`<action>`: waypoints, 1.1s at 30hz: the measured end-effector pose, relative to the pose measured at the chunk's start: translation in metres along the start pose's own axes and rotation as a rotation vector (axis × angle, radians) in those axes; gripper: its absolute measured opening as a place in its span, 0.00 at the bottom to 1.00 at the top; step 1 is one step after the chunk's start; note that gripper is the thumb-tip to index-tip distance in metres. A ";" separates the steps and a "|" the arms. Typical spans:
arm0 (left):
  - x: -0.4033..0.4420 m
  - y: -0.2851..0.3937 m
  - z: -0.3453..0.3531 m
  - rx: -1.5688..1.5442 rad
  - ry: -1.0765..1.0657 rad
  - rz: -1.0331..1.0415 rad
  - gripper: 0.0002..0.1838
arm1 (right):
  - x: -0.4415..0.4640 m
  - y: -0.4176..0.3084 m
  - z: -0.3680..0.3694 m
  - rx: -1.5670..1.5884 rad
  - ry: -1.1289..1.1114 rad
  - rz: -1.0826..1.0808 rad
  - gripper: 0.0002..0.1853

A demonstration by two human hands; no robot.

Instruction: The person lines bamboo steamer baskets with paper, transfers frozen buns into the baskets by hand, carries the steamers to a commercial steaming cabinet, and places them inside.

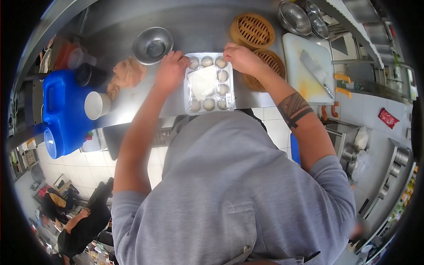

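Note:
A clear plastic tray [188,98] of round, pale balls lies at the edge of the metal counter, right in front of my body. A white label [204,84] covers part of its top. My left hand [173,67] has its fingers closed at the tray's far left corner. At the far right corner, my right hand [240,58] pinches the edge. The fingertips partly hide both corners. A steel bowl [153,45] stands just beyond my left hand, and a bamboo steamer basket [268,62] is beside my right forearm.
Left on the counter are a crumpled brownish bag [128,73], a white cup [97,105] and a blue jug [66,108]. To the right, a cleaver [314,68] lies on a white cutting board [297,53]. Another person [86,221] is at lower left.

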State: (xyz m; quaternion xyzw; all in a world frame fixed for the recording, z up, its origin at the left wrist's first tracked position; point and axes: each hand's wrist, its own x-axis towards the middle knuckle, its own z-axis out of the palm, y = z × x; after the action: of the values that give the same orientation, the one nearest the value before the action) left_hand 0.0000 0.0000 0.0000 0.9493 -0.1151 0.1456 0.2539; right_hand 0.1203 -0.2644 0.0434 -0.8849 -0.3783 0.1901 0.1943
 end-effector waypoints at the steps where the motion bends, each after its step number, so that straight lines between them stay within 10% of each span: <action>1: -0.001 0.002 0.002 0.000 -0.007 -0.008 0.03 | -0.002 0.002 0.001 -0.004 0.000 -0.021 0.05; 20: -0.017 0.006 0.011 -0.061 0.018 0.109 0.13 | -0.045 -0.024 0.049 -0.080 0.366 0.015 0.09; 33: -0.059 0.035 -0.023 -0.064 -0.168 0.114 0.09 | -0.097 -0.047 0.063 0.145 0.102 0.034 0.02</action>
State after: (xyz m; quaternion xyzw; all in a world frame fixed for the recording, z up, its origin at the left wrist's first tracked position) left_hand -0.0704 -0.0093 0.0151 0.9415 -0.1943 0.0760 0.2648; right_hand -0.0001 -0.2939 0.0314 -0.8832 -0.3382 0.1747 0.2738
